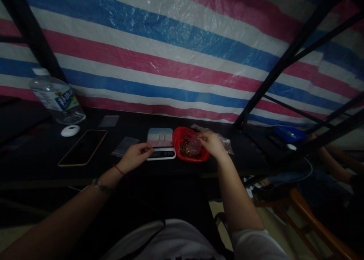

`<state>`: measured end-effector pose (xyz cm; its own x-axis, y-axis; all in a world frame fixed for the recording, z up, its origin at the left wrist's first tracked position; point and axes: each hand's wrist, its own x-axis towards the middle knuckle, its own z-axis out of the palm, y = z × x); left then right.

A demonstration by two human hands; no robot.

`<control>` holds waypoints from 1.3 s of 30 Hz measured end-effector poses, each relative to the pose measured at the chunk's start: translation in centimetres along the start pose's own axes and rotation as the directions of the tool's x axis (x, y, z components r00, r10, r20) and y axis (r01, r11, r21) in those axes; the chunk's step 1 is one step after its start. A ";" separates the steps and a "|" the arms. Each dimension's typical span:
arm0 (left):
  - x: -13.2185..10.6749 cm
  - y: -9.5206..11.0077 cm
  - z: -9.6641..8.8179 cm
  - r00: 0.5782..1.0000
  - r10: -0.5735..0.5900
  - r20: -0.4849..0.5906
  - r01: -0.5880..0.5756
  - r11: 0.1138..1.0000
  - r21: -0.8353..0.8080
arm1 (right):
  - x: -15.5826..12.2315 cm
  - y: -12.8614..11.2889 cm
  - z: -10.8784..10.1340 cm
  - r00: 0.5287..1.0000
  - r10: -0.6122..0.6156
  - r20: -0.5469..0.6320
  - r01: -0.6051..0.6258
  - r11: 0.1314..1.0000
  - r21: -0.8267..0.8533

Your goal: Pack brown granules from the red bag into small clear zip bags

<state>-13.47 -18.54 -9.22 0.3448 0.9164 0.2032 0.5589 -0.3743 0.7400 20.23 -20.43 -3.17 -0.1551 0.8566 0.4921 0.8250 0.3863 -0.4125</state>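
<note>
Right hand pinching small clear bag over open red bag

Head view: your hands are apart. Right hand [213,143] pinches the small clear bag [194,144], its long axis slanting down-left from your fingertips into the red bag [178,135], which holds small brownish-gold pieces [185,149]. Left hand [134,156] is at the scale's [160,137] left end, fingers curled; can't tell if it grips anything. Flat clear bag [124,147] just beyond left hand. Desk [247,152] extends right of right hand; its near edge runs below both hands.
</note>
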 end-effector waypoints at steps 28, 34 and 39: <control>0.0 -0.2 0.0 1.000 0.001 0.022 -0.001 1.000 -0.007 | 0.0 -0.1 -0.9 0.991 0.028 -0.130 -0.042 0.993 -0.113; -0.1 0.2 -0.4 1.000 0.014 0.007 -0.014 1.000 -0.019 | 0.2 1.1 0.0 0.988 0.102 -0.118 -0.113 0.989 -0.094; -0.3 1.2 -0.6 0.999 0.014 -0.030 -0.017 0.994 -0.106 | 0.2 1.2 0.3 0.957 0.201 -0.207 -0.175 0.975 0.134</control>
<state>-13.36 -19.17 -7.94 0.3300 0.9149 0.2327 0.4694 -0.3729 0.8004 21.00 -19.73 -3.78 0.1297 0.8268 0.5473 0.7593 0.2722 -0.5911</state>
